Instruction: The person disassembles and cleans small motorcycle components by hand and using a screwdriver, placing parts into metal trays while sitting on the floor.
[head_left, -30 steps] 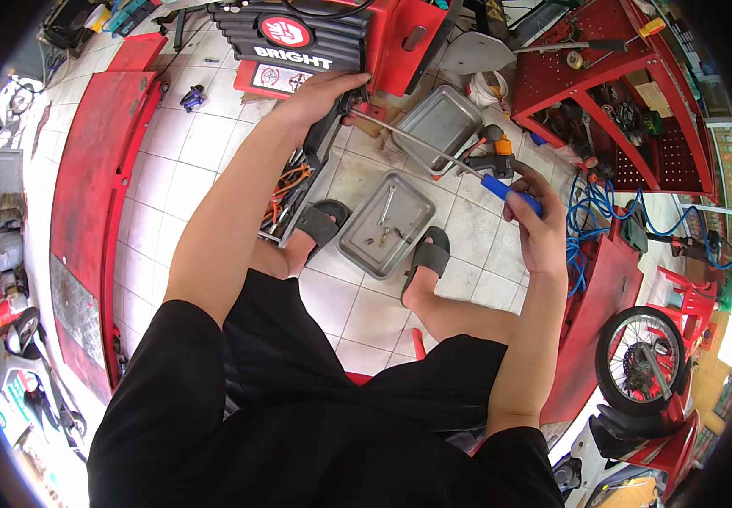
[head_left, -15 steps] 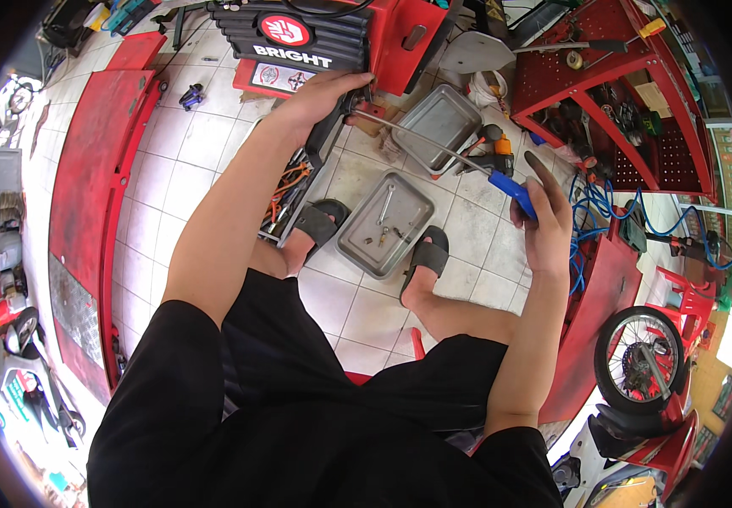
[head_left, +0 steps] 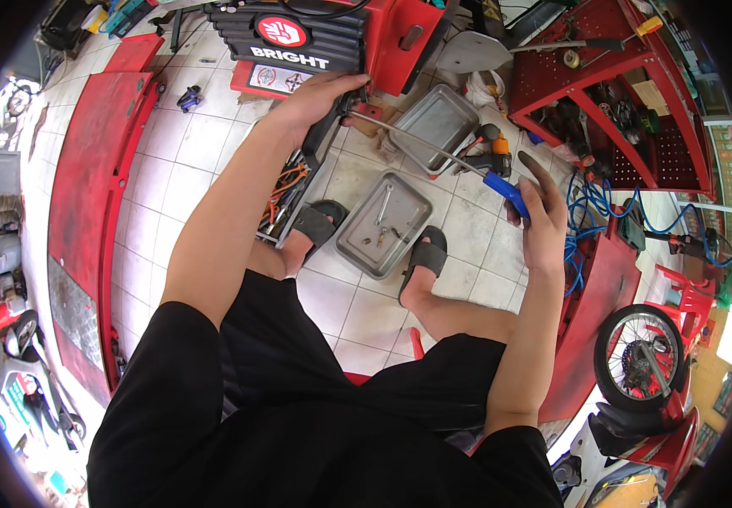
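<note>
My right hand [head_left: 542,224] is closed around the blue handle of a long screwdriver [head_left: 433,151], its index finger stretched out past the grip. The thin shaft runs up and left to a dark metal part [head_left: 342,108] beside a red metal stand [head_left: 393,51]. At that part is my left hand [head_left: 319,100], back upward, its fingers reaching over toward the stand and curled at the ends. What lies under the palm is hidden. A grey metal tray [head_left: 347,245] with a wrench [head_left: 385,203] and several small parts sits on the floor between my feet.
A second grey tray [head_left: 444,106] lies farther off beside a yellow-and-black power tool [head_left: 494,157]. An open drawer of tools [head_left: 285,190] is by my left foot. At right stand a red tool cart [head_left: 552,76], a blue hose [head_left: 590,203] and a wheel [head_left: 638,356].
The screwdriver handle and my right hand have shifted slightly left. My left hand stays at the dark part, almost unmoved.
</note>
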The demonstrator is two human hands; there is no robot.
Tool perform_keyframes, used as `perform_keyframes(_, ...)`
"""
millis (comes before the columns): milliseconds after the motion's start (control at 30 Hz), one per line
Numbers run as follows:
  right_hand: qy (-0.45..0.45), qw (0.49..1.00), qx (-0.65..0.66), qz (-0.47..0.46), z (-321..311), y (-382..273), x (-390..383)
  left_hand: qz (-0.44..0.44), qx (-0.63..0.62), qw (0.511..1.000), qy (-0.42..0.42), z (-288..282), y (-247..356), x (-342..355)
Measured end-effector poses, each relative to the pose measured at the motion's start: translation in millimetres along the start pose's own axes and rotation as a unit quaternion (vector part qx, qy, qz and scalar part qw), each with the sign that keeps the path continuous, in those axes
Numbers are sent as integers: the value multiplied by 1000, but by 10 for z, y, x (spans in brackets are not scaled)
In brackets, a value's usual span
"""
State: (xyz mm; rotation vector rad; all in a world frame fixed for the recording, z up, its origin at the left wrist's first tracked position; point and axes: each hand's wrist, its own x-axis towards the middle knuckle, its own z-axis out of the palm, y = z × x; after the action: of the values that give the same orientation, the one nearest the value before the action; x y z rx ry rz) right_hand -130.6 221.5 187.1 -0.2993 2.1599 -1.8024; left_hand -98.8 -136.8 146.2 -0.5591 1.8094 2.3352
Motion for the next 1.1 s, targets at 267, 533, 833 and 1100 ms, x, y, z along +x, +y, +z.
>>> perform_keyframes(267, 7, 998, 61, 1, 116, -48, -48, -7, 7, 1000, -3, 2, -6, 12)
perform_keyframes(533, 37, 998, -7, -44, 61, -16, -14, -5, -8, 1000, 0, -42, -13, 29)
perform_keyframes(833, -17, 993, 67, 91, -16, -127, -15, -5, -4, 1000, 2, -20, 14, -21)
perform_keyframes(1100, 5, 976, -130, -177, -53, 148, 33, -9, -8, 1000, -1, -39, 3, 20)
